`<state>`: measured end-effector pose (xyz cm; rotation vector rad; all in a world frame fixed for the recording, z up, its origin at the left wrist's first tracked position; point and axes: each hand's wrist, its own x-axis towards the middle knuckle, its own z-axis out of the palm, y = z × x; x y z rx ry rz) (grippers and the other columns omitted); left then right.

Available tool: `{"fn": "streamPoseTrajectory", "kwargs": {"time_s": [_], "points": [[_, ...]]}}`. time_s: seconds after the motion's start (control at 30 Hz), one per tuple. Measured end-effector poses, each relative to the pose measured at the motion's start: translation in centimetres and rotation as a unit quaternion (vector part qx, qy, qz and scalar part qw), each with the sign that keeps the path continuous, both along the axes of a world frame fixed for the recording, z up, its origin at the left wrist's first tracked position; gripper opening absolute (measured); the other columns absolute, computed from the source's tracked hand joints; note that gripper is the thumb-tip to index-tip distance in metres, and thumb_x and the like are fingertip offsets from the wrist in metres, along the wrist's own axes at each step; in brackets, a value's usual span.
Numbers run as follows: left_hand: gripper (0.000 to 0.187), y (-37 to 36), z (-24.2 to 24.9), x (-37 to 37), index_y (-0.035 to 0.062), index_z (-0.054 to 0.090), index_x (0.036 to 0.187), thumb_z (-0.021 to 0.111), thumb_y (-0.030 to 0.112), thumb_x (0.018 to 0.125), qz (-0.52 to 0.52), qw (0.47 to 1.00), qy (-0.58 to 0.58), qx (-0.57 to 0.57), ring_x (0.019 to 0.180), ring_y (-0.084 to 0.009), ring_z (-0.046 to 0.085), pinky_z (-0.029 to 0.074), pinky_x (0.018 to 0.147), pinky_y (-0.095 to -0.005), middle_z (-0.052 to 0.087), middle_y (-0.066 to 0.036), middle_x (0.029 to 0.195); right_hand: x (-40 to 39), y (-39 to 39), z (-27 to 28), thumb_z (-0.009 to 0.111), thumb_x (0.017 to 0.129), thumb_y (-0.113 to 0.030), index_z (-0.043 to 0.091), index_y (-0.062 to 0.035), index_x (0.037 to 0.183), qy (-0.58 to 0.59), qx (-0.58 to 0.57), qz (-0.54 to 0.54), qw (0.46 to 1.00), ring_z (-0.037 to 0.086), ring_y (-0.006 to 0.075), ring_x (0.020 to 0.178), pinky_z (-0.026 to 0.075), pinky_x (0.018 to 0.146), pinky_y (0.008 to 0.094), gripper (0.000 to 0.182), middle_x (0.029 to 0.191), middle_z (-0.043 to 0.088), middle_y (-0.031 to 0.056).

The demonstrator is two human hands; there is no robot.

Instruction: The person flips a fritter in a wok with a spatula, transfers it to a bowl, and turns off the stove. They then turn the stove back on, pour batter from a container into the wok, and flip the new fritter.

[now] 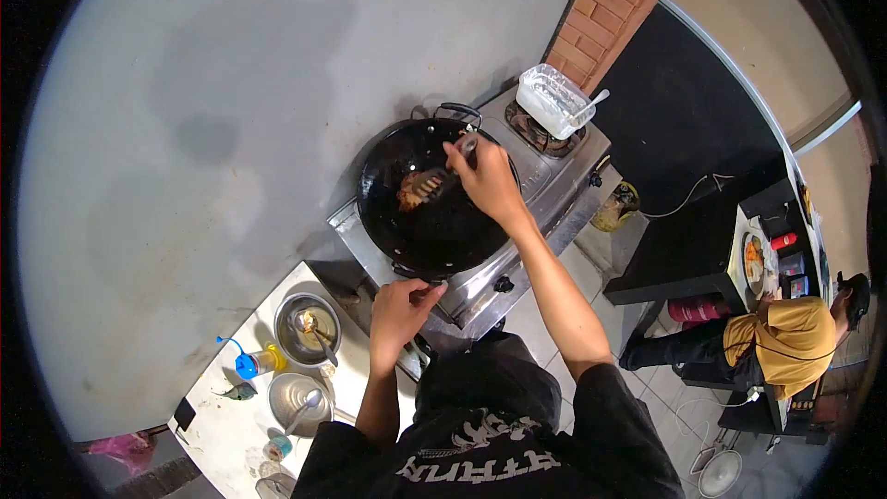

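Note:
A black wok (388, 231) stands on the silver gas stove (545, 222). My right hand (487, 180) is closed round the handle of a slotted spatula (431, 185), its head down in the wok. Under and beside the spatula's slots lies a small browned piece of food (407, 194). My left hand (404, 314) is at the wok's near rim, fingers closed on the loop handle there, which they partly hide. The wok's other loop handle (459, 111) sticks out at the far side.
A white plastic container (552, 102) with a spoon sits on the far burner. On the white table (208, 425) at left are two metal bowls (286, 337) with spoons and a blue-capped oil bottle (263, 362). Another person (785, 342) stands at a counter on the right.

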<state>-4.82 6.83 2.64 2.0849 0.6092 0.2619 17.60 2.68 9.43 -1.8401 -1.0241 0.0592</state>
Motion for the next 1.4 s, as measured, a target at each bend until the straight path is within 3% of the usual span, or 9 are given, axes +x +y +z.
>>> {"fn": "streamPoseTrajectory", "kwargs": {"time_s": [0.07, 0.1, 0.43, 0.6, 0.7, 0.8, 1.0, 1.13, 1.4], "points": [[0.035, 0.1, 0.1, -0.2, 0.0006, 0.070, 0.080, 0.070, 0.035, 0.084, 0.010, 1.000, -0.011, -0.006, 0.060, -0.0295, 0.065, 0.048, 0.057, -0.0348, 0.066, -0.015, 0.066, 0.3, 0.8, 1.3, 0.064, 0.090, -0.014, 0.056, 0.0061, 0.083, 0.009, 0.070, 0.000, 0.998, 0.058, 0.0443, 0.066, 0.045, 0.056, 0.0407, 0.022, 0.067, 0.058, 0.0254], [0.034, 0.3, 0.2, -0.2, 0.0001, 0.070, 0.080, 0.070, 0.034, 0.084, 0.008, 1.000, -0.014, -0.007, 0.060, -0.0295, 0.065, 0.048, 0.057, -0.0344, 0.066, -0.016, 0.066, 0.7, 0.9, 1.2, 0.065, 0.091, -0.016, 0.058, 0.0049, 0.081, -0.026, 0.056, -0.021, 0.998, 0.055, 0.0187, 0.051, 0.040, 0.049, 0.0330, 0.024, 0.062, 0.062, 0.0151], [0.033, 1.0, -0.6, -1.1, 0.0016, 0.070, 0.079, 0.071, 0.034, 0.084, 0.022, 1.000, 0.003, -0.022, 0.057, -0.0301, 0.063, 0.046, 0.054, -0.0357, 0.064, -0.016, 0.064, -1.2, -4.9, -2.3, 0.064, 0.091, -0.013, 0.057, 0.0027, 0.081, 0.017, -0.075, -0.028, 0.997, 0.051, 0.0156, 0.049, 0.039, 0.049, 0.0325, 0.020, 0.060, 0.059, 0.0124], [0.034, 0.9, -0.6, -1.0, 0.0024, 0.071, 0.079, 0.071, 0.036, 0.083, 0.037, 0.999, 0.013, -0.006, 0.059, -0.0298, 0.064, 0.047, 0.056, -0.0359, 0.064, -0.015, 0.064, -1.2, -4.1, -5.6, 0.062, 0.093, -0.014, 0.058, 0.0003, 0.079, 0.012, -0.006, -0.047, 0.999, 0.047, 0.0078, 0.049, 0.036, 0.047, 0.0266, 0.021, 0.057, 0.055, 0.0048], [0.035, 0.8, -0.5, -0.9, 0.0027, 0.072, 0.080, 0.071, 0.038, 0.083, 0.043, 0.999, 0.007, -0.005, 0.060, -0.0297, 0.065, 0.048, 0.057, -0.0362, 0.064, -0.015, 0.064, -0.7, -3.5, -7.3, 0.060, 0.093, -0.012, 0.058, 0.0031, 0.086, 0.090, 0.040, -0.053, 0.994, 0.056, 0.0173, 0.053, 0.042, 0.052, 0.0310, 0.017, 0.065, 0.062, 0.0135], [0.036, 0.9, -0.6, -1.0, 0.0029, 0.072, 0.081, 0.070, 0.039, 0.083, 0.043, 0.999, 0.017, -0.012, 0.060, -0.0298, 0.065, 0.048, 0.057, -0.0364, 0.065, -0.015, 0.064, -0.6, -3.5, -8.1, 0.057, 0.096, -0.012, 0.059, 0.0011, 0.086, 0.157, 0.061, -0.020, 0.985, 0.052, 0.0076, 0.055, 0.040, 0.051, 0.0255, 0.017, 0.063, 0.058, 0.0031], [0.037, 1.0, -1.3, -1.2, 0.0029, 0.072, 0.082, 0.070, 0.040, 0.083, 0.037, 0.999, 0.000, -0.021, 0.060, -0.0298, 0.065, 0.048, 0.057, -0.0364, 0.064, -0.015, 0.064, 0.2, -3.9, -8.3, 0.055, 0.097, -0.010, 0.058, -0.0013, 0.086, 0.188, 0.128, 0.011, 0.974, 0.043, 0.0035, 0.054, 0.034, 0.050, 0.0210, 0.014, 0.063, 0.051, -0.0023], [0.036, 0.9, -0.7, -1.1, 0.0026, 0.072, 0.082, 0.070, 0.039, 0.083, 0.039, 0.999, 0.009, -0.017, 0.059, -0.0301, 0.064, 0.047, 0.056, -0.0362, 0.064, -0.015, 0.063, 0.6, -4.5, -6.6, 0.054, 0.099, -0.017, 0.057, -0.0010, 0.086, 0.146, 0.086, 0.002, 0.986, 0.043, 0.0030, 0.055, 0.034, 0.048, 0.0200, 0.020, 0.072, 0.058, -0.0010], [0.034, 0.6, -0.9, -1.0, 0.0022, 0.071, 0.081, 0.071, 0.036, 0.084, 0.029, 0.999, -0.008, -0.019, 0.059, -0.0295, 0.064, 0.047, 0.055, -0.0349, 0.064, -0.015, 0.064, 0.7, -4.1, -3.4, 0.060, 0.095, -0.014, 0.059, -0.0014, 0.078, 0.106, 0.078, -0.043, 0.990, 0.037, 0.0029, 0.054, 0.030, 0.049, 0.0234, 0.020, 0.060, 0.050, -0.0028]]}}
